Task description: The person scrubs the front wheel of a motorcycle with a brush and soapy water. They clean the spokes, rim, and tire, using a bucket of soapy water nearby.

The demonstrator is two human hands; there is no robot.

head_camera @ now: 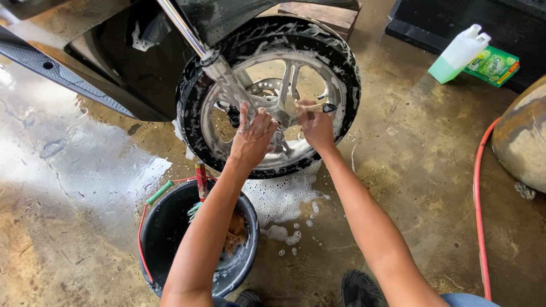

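Note:
A soapy motorbike front wheel (267, 34) with silver spokes stands on the wet floor. My left hand (252, 136) rests flat with spread fingers on the spokes near the hub. My right hand (316, 126) grips a small brush (325, 107) with a pale handle and dark tip, held against a spoke on the wheel's right side. A chrome fork leg (187, 31) runs down to the axle.
A black bucket (165, 227) holding a sponge and tools sits under my left arm. Foam lies on the concrete below the wheel. A green liquid bottle (458, 55) and green box (493, 65) stand at the back right. A red hose (479, 210) runs along the right.

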